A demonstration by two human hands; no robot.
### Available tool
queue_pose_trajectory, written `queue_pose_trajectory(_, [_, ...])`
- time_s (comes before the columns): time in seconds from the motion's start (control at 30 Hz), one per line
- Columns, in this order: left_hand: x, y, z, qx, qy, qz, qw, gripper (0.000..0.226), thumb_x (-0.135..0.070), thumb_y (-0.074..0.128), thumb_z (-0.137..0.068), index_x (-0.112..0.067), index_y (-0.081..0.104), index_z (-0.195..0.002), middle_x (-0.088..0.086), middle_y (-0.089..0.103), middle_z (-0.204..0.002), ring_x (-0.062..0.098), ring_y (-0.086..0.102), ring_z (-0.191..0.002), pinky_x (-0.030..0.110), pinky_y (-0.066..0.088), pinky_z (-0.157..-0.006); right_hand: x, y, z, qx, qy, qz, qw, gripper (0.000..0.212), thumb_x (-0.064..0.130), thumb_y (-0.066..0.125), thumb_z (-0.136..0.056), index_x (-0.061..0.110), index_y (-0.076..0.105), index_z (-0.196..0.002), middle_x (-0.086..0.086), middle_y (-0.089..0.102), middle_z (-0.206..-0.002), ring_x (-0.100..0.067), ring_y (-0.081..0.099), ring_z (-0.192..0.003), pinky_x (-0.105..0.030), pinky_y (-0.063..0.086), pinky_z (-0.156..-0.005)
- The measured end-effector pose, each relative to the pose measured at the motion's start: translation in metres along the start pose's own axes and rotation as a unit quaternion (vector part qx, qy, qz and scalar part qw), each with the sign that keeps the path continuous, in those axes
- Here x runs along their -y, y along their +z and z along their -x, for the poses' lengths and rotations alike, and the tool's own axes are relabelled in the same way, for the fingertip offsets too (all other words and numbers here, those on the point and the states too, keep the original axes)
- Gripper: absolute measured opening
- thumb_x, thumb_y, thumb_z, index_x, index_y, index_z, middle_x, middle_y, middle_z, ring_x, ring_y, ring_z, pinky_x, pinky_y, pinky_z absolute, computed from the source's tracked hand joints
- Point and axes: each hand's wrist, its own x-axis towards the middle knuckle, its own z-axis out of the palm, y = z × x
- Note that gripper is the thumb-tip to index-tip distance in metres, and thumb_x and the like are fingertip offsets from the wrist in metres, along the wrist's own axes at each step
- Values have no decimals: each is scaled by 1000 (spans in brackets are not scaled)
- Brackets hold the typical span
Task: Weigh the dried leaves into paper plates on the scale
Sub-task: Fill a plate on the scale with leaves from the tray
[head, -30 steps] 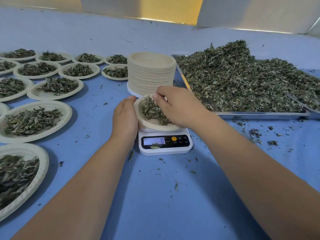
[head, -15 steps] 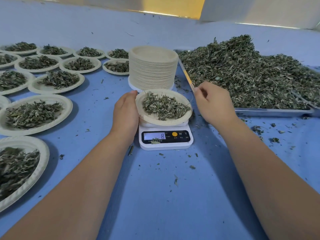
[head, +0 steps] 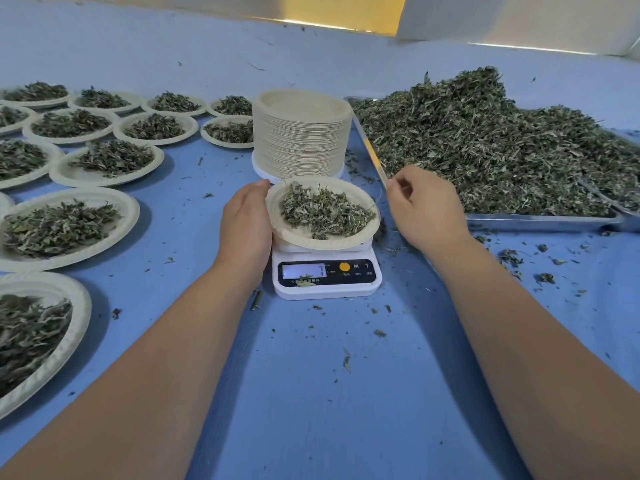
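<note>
The paper plate (head: 277, 216) of dried leaves (head: 323, 211) is seated on the scale (head: 327, 287), with the left hand (head: 247, 223) laid straight-fingered against its left rim, its grip slack and holding nothing. The right hand (head: 426, 213) is poised between plate and tray (head: 540, 223), its grip narrowed to a pinch; whether a stem is held cannot be told. For a true reading, the rim should be freed and the leaves adjusted in small pinches.

The paper plate (head: 277, 218) is hiding the scale's (head: 327, 289) platform and part of the left hand's (head: 246, 226) fingers, while a leaf scrap (head: 305, 282) is covering part of the blurred display (head: 301, 270). The right hand (head: 427, 211) is facing its fingertips away, so whether it is pinching anything is too small to tell. The view's edges are cutting off the tray (head: 540, 221) at the table's (head: 311, 393) right edge and filled plates (head: 81, 306) along its left.
</note>
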Motion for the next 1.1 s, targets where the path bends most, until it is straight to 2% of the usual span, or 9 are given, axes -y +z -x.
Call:
queue_pose_trajectory(0.27, [3, 1, -2, -5, 15, -3, 1000, 37, -33, 46, -96, -5, 70, -101, 13, 72, -108, 20, 67, -92, 44, 53, -90, 0, 0, 1, 6, 15, 18, 1000, 18, 31, 48, -99, 19, 59, -91, 3, 61, -83, -20, 56, -73, -32, 40, -61])
queue_pose_trajectory(0.37, [2, 0, -1, -11, 7, 7, 1000, 36, -35, 48, -96, -11, 74, -101, 6, 75, -103, 23, 70, -99, 47, 53, -94, 10, -6, 3, -5, -21, 25, 999, 22, 28, 46, -101, 15, 61, -93, 1, 60, -83, -22, 54, -77, -32, 38, -64])
queue_pose_trajectory(0.47, [2, -1, -2, -3, -1, 18, 1000, 30, -32, 49, -96, -18, 73, -83, -4, 73, -89, 18, 67, -87, 45, 52, -86, 23, -15, 7, -16, -55, 39, 998, 23, 29, 45, -102, 15, 62, -98, 2, 61, -77, -24, 55, -75, -34, 42, -64])
queue_pose_trajectory(0.63, [4, 1, -4, 9, 8, 5, 1000, 32, -36, 46, -98, -22, 71, -86, -7, 71, -92, 12, 64, -87, 37, 48, -83, 32, -15, 21, 76, -3, 43, 996, 26, 34, 43, -102, 14, 60, -102, -4, 60, -71, -29, 58, -68, -35, 46, -62])
queue_pose_trajectory(0.77, [3, 5, -4, 7, -3, 4, 1000, 35, -37, 46, -99, -18, 74, -108, -3, 74, -111, 14, 67, -107, 39, 51, -100, 33, -11, 18, 112, 77, -30, 990, 17, 29, 49, -96, 24, 65, -98, 3, 64, -69, -12, 58, -60, -22, 41, -52])
queue_pose_trajectory(0.87, [1, 6, -3, -20, -24, 21, 999, 37, -36, 48, -101, -21, 70, -126, -5, 69, -127, 15, 63, -120, 40, 47, -109, 35, -10, 16, 136, 110, -71, 982, 9, 34, 59, -92, 30, 65, -98, 7, 68, -75, -7, 63, -67, -15, 39, -50])
queue_pose_trajectory(0.93, [-2, 5, -4, -21, -40, 51, 998, 32, -32, 50, -100, -15, 72, -114, 1, 72, -117, 21, 66, -115, 42, 51, -103, 36, -10, 16, 138, 121, -117, 976, 9, 34, 63, -91, 30, 67, -98, 5, 71, -76, -8, 66, -70, -21, 45, -56])
queue_pose_trajectory(1.0, [-7, 4, -3, -34, -65, 88, 993, 29, -29, 53, -98, -12, 73, -109, 11, 74, -116, 31, 67, -116, 50, 51, -102, 40, -11, 17, 125, 130, -169, 969, 8, 34, 63, -90, 33, 69, -95, 5, 71, -68, -1, 60, -54, -22, 43, -49])
queue_pose_trajectory(1.1, [-13, -3, -3, -71, -77, 121, 987, 24, -30, 54, -97, -27, 76, -106, -1, 75, -115, 22, 69, -112, 50, 54, -104, 54, -10, 17, 109, 127, -208, 964, 12, 33, 61, -91, 37, 72, -96, 6, 69, -67, -2, 52, -46, -20, 40, -46])
